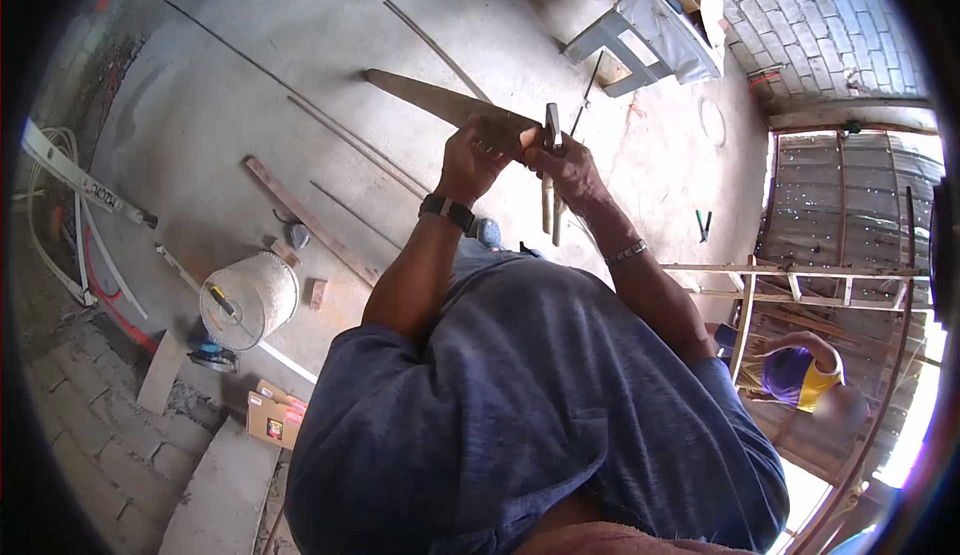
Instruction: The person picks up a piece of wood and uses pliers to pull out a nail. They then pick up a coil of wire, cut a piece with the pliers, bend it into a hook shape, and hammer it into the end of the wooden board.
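Note:
A hand saw (430, 99) is held out in front of my body, its long blade pointing up and left. My left hand (474, 163), with a dark watch on the wrist, is closed at the blade's lower edge near the handle end. My right hand (568, 171), with a metal bracelet on the wrist, is closed around a hammer (552, 127) right beside the saw's handle end. The hammer's metal head sticks up above the fingers. Wooden shafts hang below that hand, partly hidden by it.
Long thin rods and a wooden board (305, 217) lie across the concrete floor. Left stand a white bucket (270, 300) and a ladder (85, 177). A grey cabinet (625, 50) is at upper right; green-handled pliers (704, 225) lie right. Another person (790, 373) is by a wooden frame (745, 320).

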The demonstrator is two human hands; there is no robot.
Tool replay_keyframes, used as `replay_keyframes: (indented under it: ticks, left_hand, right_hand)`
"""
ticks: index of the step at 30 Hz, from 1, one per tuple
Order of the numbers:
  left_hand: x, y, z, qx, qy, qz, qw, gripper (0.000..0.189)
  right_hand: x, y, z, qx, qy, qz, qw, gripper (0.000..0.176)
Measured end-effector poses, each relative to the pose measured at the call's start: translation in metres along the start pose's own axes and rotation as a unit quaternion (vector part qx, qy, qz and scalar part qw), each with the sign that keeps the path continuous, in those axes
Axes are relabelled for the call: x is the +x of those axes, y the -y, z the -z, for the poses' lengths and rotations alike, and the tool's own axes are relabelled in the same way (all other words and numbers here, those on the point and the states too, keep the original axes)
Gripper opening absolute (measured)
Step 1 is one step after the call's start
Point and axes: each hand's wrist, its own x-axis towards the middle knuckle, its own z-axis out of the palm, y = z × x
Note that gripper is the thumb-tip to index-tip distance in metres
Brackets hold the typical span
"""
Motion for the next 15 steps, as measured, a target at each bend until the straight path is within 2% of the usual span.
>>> replay_keyframes:
  ticks: [6,8,10,11,13,15]
  left_hand:
    - [-0.001,0.000,0.005,0.016,-0.027,0.006,0.999,0.035]
    - [0.001,-0.001,0.006,0.006,-0.012,0.007,1.000,0.049]
    - [0.001,-0.001,0.004,0.015,0.014,0.014,1.000,0.051]
    - [0.001,-0.001,0.003,0.024,0.042,0.020,0.999,0.053]
    - [-0.009,-0.002,-0.004,0.010,0.036,0.033,0.999,0.052]
    - [-0.012,-0.002,-0.003,-0.003,0.031,0.046,0.998,0.053]
  right_hand:
    - [-0.004,-0.001,-0.004,-0.028,-0.010,-0.027,0.999,0.043]
    - [-0.005,-0.001,-0.003,-0.024,-0.008,-0.030,0.999,0.044]
    - [-0.007,0.000,-0.004,-0.049,0.000,-0.021,0.999,0.047]
    - [-0.009,0.001,-0.004,-0.047,0.001,-0.021,0.999,0.047]
    - [-0.019,0.020,-0.011,-0.057,0.015,0.024,0.998,0.038]
    - [-0.017,0.011,-0.009,-0.049,0.023,0.003,0.999,0.038]
